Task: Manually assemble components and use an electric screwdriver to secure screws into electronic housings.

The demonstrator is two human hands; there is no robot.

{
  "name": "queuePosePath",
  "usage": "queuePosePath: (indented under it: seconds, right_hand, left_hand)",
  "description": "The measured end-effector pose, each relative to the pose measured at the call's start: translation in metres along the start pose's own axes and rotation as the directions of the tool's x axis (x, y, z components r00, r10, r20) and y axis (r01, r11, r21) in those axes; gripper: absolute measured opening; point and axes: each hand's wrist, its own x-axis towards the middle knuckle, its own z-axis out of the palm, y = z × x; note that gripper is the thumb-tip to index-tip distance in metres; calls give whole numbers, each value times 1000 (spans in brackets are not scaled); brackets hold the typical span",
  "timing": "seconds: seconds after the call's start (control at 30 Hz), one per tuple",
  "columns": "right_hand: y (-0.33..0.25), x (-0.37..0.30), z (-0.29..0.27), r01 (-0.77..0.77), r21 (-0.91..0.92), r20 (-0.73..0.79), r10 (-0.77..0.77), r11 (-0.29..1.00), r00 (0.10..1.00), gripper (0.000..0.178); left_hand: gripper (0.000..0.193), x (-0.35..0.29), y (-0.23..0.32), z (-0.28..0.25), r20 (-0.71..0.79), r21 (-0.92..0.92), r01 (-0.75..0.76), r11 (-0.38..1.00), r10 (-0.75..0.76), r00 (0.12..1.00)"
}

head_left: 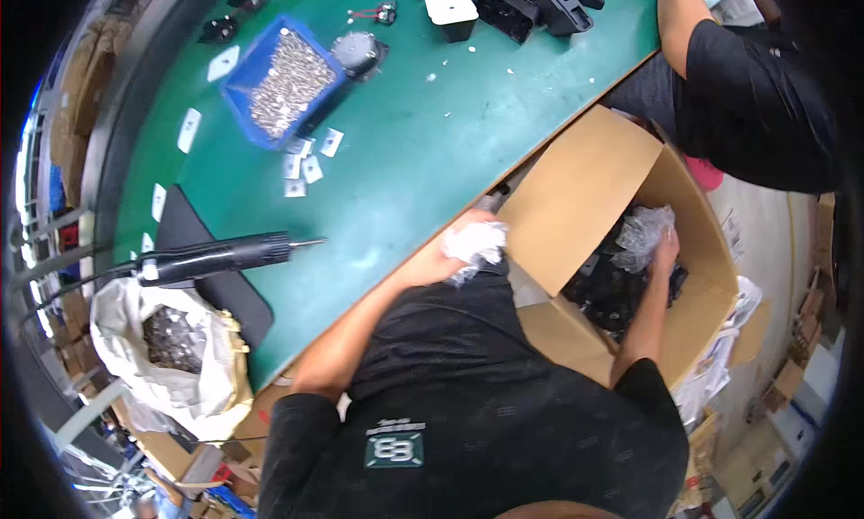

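My left hand (441, 260) is closed around a crumpled white plastic wrap (475, 242), beside the table's front edge and over my lap. To the right, my right hand (664, 251) reaches into an open cardboard box (589, 191) and grips a crumpled clear plastic bag (645, 236). Under that bag lie several black plastic parts (605, 294), partly covered by my arm and the box flap.
On the green table (396, 168) are a blue bin (236, 89) of small metal pieces, a black electric screwdriver (225, 256) and several small white plates (310, 168). A white sack (117, 326) stands at the left. Another person's arm (688, 33) is at the upper right.
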Motion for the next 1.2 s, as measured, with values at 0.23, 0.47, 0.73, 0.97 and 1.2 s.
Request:
queuePosePath:
  seconds: [0.23,0.47,0.73,0.97,1.2]
  right_hand:
    - [-88,-72,-26,179,348,-76,-162,920,984,32]
    - [-279,-264,75,726,599,367,-922,338,125,32]
    - [-310,-295,129,815,433,166,-923,384,346,32]
    - [-251,-277,95,477,464,631,-657,746,413,37]
    - [-253,-297,95,690,392,529,-763,608,372,58]
  left_hand:
    - [54,6,87,31,222,288,-200,937,137,965]
    - [46,30,103,41,293,-163,-273,948,311,904]
    - [74,-12,85,17,185,-168,184,968,-153,971]
    - [75,-2,68,41,192,222,350,910,-392,899]
    - [48,15,78,53,-76,-1,497,868,-496,865]
